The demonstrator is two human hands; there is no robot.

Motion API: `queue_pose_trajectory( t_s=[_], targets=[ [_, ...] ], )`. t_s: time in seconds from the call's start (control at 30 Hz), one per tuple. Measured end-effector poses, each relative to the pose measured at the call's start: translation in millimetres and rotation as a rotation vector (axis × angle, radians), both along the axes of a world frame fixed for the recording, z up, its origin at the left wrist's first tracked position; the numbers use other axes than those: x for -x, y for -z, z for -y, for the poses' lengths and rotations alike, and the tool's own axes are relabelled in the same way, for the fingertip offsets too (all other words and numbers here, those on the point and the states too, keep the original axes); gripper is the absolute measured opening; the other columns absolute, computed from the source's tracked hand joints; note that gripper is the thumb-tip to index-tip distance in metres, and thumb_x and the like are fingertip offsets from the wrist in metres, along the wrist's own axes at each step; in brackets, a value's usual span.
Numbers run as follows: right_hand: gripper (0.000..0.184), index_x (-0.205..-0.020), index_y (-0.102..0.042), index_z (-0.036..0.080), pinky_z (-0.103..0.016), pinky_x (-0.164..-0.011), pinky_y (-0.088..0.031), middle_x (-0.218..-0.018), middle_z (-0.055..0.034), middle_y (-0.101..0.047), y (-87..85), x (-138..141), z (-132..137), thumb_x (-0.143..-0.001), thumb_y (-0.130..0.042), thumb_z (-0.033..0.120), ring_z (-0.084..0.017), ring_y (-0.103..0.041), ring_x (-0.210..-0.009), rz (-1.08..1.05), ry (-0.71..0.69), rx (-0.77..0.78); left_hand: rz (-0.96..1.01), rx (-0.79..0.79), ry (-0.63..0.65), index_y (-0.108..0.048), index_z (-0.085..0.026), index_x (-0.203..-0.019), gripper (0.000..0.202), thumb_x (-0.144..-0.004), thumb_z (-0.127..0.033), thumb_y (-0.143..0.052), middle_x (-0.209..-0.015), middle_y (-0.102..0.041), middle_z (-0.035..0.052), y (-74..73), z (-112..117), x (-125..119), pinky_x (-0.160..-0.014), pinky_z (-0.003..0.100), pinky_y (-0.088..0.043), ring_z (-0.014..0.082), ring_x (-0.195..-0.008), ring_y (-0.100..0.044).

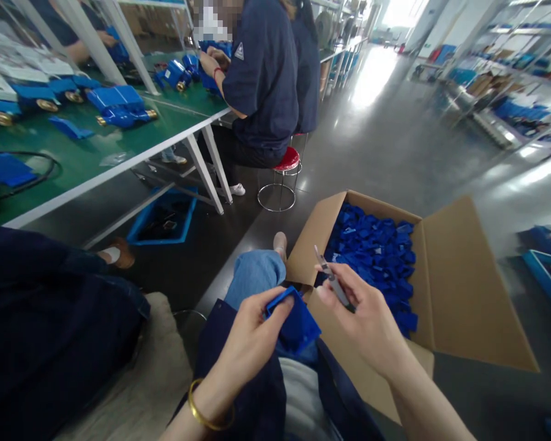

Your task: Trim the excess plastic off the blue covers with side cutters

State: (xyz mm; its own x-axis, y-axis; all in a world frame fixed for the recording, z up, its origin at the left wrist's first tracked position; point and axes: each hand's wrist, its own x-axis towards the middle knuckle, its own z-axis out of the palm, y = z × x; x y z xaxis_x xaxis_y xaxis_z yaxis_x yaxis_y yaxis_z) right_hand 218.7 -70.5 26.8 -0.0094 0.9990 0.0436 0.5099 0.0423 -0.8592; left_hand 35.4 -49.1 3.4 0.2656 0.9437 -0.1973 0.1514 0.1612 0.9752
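Over my lap, my left hand (264,324) grips a blue plastic cover (299,324) by its upper left edge, thumb on top. My right hand (360,309) is closed around the grey handle of a utility knife (334,283), whose blade points up and away from me. The blade is apart from the cover, to its upper right. Just beyond my right hand stands an open cardboard box (468,288) holding a heap of blue plastic parts (371,251).
A green-topped workbench (165,131) on the left carries blue valve-like units (119,107). A co-worker (266,79) sits there on a red stool (287,160). A blue crate (183,226) lies under the bench. Another person's dark sleeve (50,331) is close on my left.
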Motion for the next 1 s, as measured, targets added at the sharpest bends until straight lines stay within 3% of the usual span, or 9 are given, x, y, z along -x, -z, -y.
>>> queue_pose_trajectory(
  t_s=[0.07, 0.17, 0.3, 0.5, 0.73, 1.0],
  targets=[
    [0.026, -0.12, -0.065, 0.023, -0.031, -0.078, -0.054, -0.102, -0.0048, -0.07, -0.2, -5, 10, -0.096, -0.057, 0.031, -0.02, -0.066, -0.087, 0.187, 0.012, -0.061, -0.055, -0.031, -0.043, -0.078, -0.02, -0.082, 0.03, -0.093, -0.039, -0.059, -0.072, -0.072, 0.0009, 4.9, 2, 0, -0.069, 0.027, -0.051, 0.0212, -0.076, -0.067],
    [0.035, -0.131, -0.063, 0.024, -0.036, -0.08, -0.056, -0.105, -0.0071, -0.069, 0.4, -9, 25, -0.097, -0.055, 0.025, -0.022, -0.067, -0.09, 0.424, -0.031, -0.104, -0.087, -0.085, -0.118, -0.079, -0.022, -0.1, 0.023, -0.092, -0.031, -0.059, -0.093, -0.079, 0.0014, 5.5, 2, 2, -0.082, 0.028, -0.051, 0.0223, -0.09, -0.07],
    [0.041, -0.135, -0.061, 0.025, -0.039, -0.08, -0.059, -0.105, -0.0083, -0.069, 1.9, -3, 34, -0.095, -0.059, 0.023, -0.026, -0.068, -0.096, 0.585, -0.063, -0.078, -0.133, -0.067, -0.139, -0.079, -0.024, -0.108, 0.028, -0.089, -0.025, -0.058, -0.102, -0.081, 0.0013, 1.8, 0, 3, -0.08, 0.03, -0.05, 0.0231, -0.091, -0.072],
    [0.038, -0.132, -0.065, 0.027, -0.039, -0.075, -0.059, -0.099, -0.0068, -0.07, -0.4, 5, 31, -0.094, -0.061, 0.024, -0.026, -0.069, -0.09, 0.646, -0.082, -0.056, -0.255, -0.168, -0.135, -0.079, -0.023, -0.102, 0.027, -0.089, -0.021, -0.055, -0.086, -0.08, -0.0007, 5.2, 4, 3, -0.076, 0.029, -0.05, 0.0238, -0.092, -0.074],
    [0.042, -0.134, -0.064, 0.026, -0.038, -0.077, -0.057, -0.109, -0.0075, -0.071, 1.4, 7, 30, -0.093, -0.062, 0.019, -0.026, -0.068, -0.095, 0.639, -0.11, -0.037, -0.387, -0.302, -0.127, -0.077, -0.024, -0.101, 0.028, -0.089, -0.016, -0.054, -0.095, -0.081, -0.0011, 8.0, 8, 5, -0.079, 0.031, -0.05, 0.0227, -0.087, -0.074],
    [0.039, -0.132, -0.066, 0.027, -0.035, -0.071, -0.056, -0.105, -0.0049, -0.072, 9.6, 6, 30, -0.093, -0.063, 0.024, -0.024, -0.069, -0.09, 0.66, -0.101, -0.105, -0.408, -0.431, -0.165, -0.077, -0.021, -0.102, 0.027, -0.087, -0.012, -0.056, -0.099, -0.082, -0.0005, 13.8, 9, 6, -0.083, 0.03, -0.052, 0.0209, -0.088, -0.074]
  ],
)
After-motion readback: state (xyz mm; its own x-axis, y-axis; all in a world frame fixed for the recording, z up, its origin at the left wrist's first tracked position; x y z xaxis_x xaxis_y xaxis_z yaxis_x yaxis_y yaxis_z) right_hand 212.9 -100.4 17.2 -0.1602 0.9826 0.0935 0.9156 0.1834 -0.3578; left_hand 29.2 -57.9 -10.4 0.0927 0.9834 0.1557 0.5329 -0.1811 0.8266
